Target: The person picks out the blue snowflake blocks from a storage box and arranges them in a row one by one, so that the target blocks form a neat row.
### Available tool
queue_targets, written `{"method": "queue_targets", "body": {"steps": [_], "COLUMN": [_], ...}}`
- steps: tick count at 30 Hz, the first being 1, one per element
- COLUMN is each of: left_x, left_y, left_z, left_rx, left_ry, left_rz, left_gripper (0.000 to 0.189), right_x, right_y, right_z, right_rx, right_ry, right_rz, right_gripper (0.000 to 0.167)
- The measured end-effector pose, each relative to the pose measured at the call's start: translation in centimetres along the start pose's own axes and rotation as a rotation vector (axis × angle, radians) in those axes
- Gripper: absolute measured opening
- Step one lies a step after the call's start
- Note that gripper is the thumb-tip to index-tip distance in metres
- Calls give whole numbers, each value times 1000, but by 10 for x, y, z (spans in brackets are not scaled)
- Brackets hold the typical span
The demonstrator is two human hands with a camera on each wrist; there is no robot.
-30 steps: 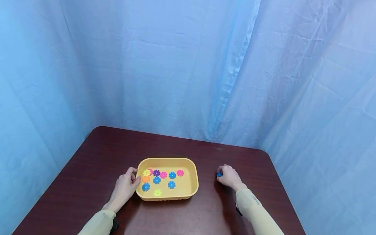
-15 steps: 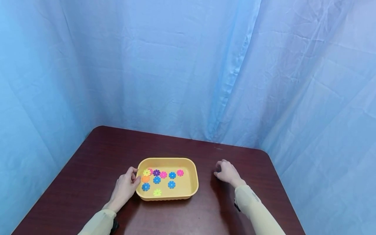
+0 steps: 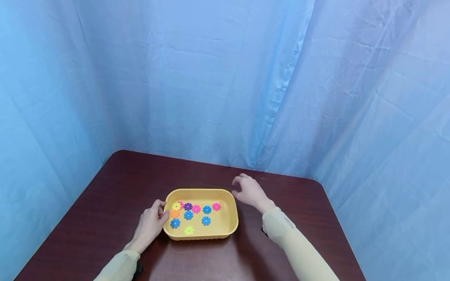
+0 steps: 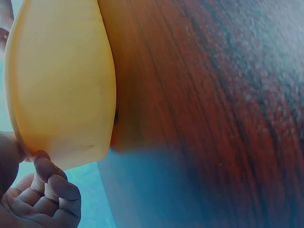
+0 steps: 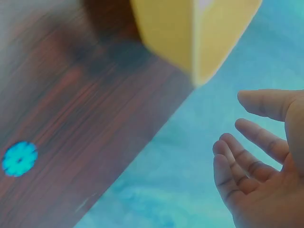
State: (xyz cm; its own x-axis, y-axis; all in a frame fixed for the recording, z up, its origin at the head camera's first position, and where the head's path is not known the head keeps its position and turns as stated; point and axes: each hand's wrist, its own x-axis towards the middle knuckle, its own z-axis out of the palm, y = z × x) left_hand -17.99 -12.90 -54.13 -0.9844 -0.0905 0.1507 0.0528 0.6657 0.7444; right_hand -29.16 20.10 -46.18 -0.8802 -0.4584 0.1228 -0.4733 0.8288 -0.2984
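A yellow plastic basket sits on the table, with several flower-shaped plastic discs in blue, pink, yellow, orange and purple lying flat inside. At its left end my left hand pinches the rim between thumb and forefinger; the left wrist view shows the other fingers curled below. My right hand is beside the basket's far right corner, fingers spread and gently bent, holding nothing. A blue flower-shaped disc lies on the table in the right wrist view; in the head view the right wrist mostly hides it.
The dark red-brown wooden table has rounded far corners. Pale blue curtains hang behind it and along both sides.
The right hand has let go of the blue disc on the table, lifted, and moved left and away toward the basket's far right corner. The left hand stays on the rim.
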Motion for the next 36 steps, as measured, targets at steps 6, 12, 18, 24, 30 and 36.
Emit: {"method": "queue_targets", "body": {"steps": [6,12,18,24,30,36], "left_x": [-2,-1,-1,-1,-1,-1], "left_y": [1,-1,-1,-1,-2,-2], "left_z": [0,1,1,1,2,2], "left_rx": [1,1,2,-4,4,7], "left_ry": [9,21,32,15,20,25], "left_rz": [11,23,43,20,22,17], "left_gripper": [26,26,22,23,22,23], "right_x": [11,19,25,26,26,27], "right_y": [-26,-47,-60,-67,-70,-72], "right_z": [13,30,50,63,72,77], "right_rx": [-24,-45,-110,-152,-175,-218], "right_ry": [-58,-151,-254,-351,-401,-395], "right_rz": [-63,-91,-135,-162,-156,-153], "right_gripper": [24,29,33,34,28,26]}}
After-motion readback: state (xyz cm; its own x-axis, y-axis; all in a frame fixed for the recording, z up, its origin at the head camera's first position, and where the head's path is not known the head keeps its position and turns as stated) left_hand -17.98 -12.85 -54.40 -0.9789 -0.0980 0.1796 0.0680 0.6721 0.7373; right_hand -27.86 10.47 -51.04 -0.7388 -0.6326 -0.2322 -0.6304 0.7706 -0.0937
